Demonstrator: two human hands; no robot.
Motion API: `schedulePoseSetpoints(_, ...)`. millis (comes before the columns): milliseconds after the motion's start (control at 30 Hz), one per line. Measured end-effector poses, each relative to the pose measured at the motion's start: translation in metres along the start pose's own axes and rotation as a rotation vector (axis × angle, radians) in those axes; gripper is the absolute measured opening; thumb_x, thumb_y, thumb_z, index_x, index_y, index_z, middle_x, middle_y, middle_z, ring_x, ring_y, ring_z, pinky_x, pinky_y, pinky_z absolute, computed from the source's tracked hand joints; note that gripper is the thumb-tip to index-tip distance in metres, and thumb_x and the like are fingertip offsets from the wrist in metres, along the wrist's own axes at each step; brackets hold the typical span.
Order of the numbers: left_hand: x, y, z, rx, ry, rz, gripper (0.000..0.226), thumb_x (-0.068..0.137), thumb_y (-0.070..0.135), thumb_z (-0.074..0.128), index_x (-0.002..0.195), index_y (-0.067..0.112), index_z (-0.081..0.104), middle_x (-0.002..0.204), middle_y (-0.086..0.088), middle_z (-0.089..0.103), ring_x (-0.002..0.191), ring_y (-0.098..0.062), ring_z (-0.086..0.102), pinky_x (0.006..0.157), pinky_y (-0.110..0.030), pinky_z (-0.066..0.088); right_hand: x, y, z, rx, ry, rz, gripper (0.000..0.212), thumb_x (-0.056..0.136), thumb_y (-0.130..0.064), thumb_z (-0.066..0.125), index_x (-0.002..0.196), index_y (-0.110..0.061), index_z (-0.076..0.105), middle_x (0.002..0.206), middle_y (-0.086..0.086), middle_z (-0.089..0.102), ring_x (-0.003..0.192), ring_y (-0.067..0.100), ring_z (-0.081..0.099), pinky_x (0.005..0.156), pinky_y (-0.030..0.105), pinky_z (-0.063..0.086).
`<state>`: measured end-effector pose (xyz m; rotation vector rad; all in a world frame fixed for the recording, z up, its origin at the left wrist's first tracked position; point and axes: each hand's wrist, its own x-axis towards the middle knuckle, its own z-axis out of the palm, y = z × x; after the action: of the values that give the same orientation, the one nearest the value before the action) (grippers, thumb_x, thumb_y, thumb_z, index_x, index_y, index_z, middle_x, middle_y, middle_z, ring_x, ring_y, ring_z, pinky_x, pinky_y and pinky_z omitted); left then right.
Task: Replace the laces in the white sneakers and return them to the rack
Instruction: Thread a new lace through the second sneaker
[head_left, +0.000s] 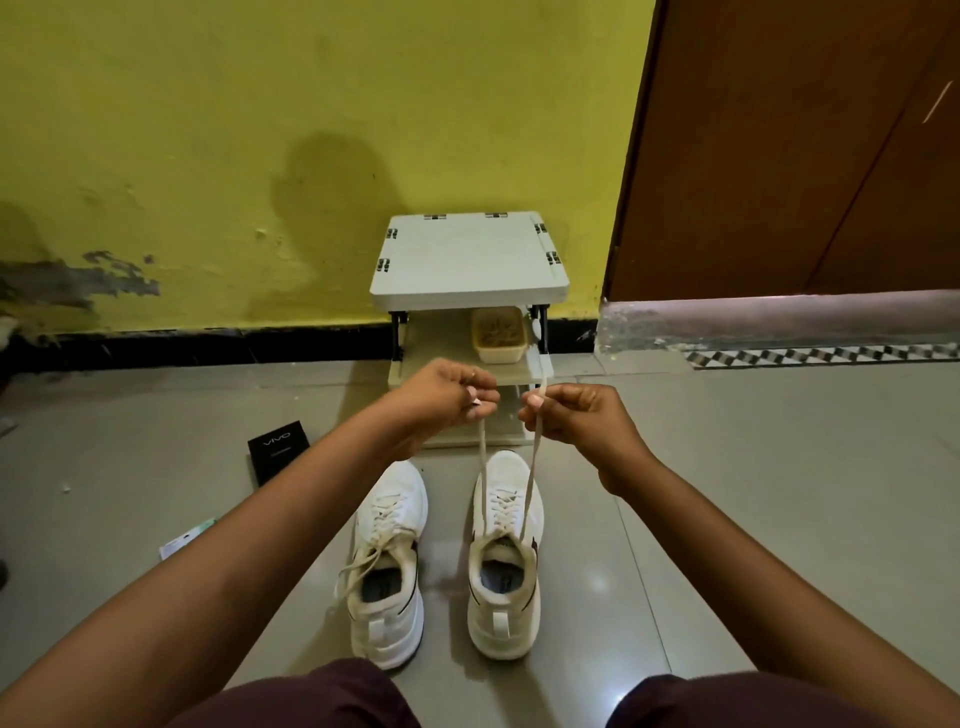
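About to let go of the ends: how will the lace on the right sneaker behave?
Probably floppy: the lace runs straight only because the left hand and right hand pull it. The left sneaker's lace droops over its side. Likely light.

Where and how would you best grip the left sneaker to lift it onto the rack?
Grip the left sneaker at its heel collar, from above and the near side: the opening faces up, the heel points toward the person, and the loose laces lie further forward.

Black rectangular box marked "vivo" (278, 451) lay on grey tiled floor (727, 467), well apart from brown wooden door (779, 145); yellow painted wall (260, 130) adjoined door.
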<state>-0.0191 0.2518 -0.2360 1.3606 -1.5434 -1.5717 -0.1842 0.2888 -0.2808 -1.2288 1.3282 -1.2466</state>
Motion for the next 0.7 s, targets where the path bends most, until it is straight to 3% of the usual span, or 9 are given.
schedulePoseSetpoints(133,-0.005,0.015,0.002,0.130,0.078,0.122,0.020,0.095,-0.008,0.041,0.101,0.006,0.054,0.078,-0.011,0.056,0.070,-0.017,0.055,0.059,-0.019,0.048,0.006,-0.022,0.006,-0.073,-0.020,-0.053,0.015,0.092,-0.010,0.056,0.098,-0.002,0.068,0.080,0.005,0.068,0.075,0.012,0.065,0.071,0.019,0.053)
schedulePoseSetpoints(267,0.000,0.020,0.002,0.302,0.271,0.271,0.011,0.089,0.001,0.059,0.091,-0.005,0.068,0.069,-0.007,0.063,0.058,-0.012,0.059,0.057,-0.018,0.053,0.015,-0.041,0.011,-0.119,0.028,-0.095,0.016,0.090,-0.007,0.059,0.100,0.001,0.068,0.080,0.006,0.066,0.071,0.011,0.062,0.063,0.016,0.052)
schedulePoseSetpoints(467,-0.002,0.018,0.005,0.387,0.404,0.301,0.015,0.088,0.014,0.063,0.099,0.011,0.073,0.087,-0.003,0.069,0.078,-0.012,0.061,0.068,-0.019,0.044,0.019,-0.051,0.013,-0.222,0.107,-0.125,0.018,0.086,-0.006,0.064,0.101,0.002,0.069,0.090,0.014,0.069,0.079,0.020,0.065,0.071,0.022,0.054)
schedulePoseSetpoints(600,-0.002,0.022,0.009,0.334,0.372,0.318,0.015,0.087,0.006,0.062,0.098,0.008,0.072,0.095,-0.008,0.071,0.078,-0.013,0.066,0.068,-0.016,0.051,0.017,-0.055,0.014,-0.285,0.133,-0.165,0.016,0.082,-0.007,0.068,0.096,0.000,0.071,0.091,0.015,0.071,0.082,0.022,0.067,0.077,0.028,0.055)
schedulePoseSetpoints(700,-0.003,0.025,0.011,0.327,0.414,0.339,0.008,0.083,0.008,0.068,0.090,0.008,0.073,0.088,-0.010,0.072,0.078,-0.018,0.067,0.076,-0.029,0.056,0.014,-0.060,0.015,-0.366,0.118,-0.202,0.014,0.082,-0.008,0.069,0.094,-0.003,0.073,0.087,0.012,0.071,0.076,0.016,0.065,0.075,0.028,0.055)
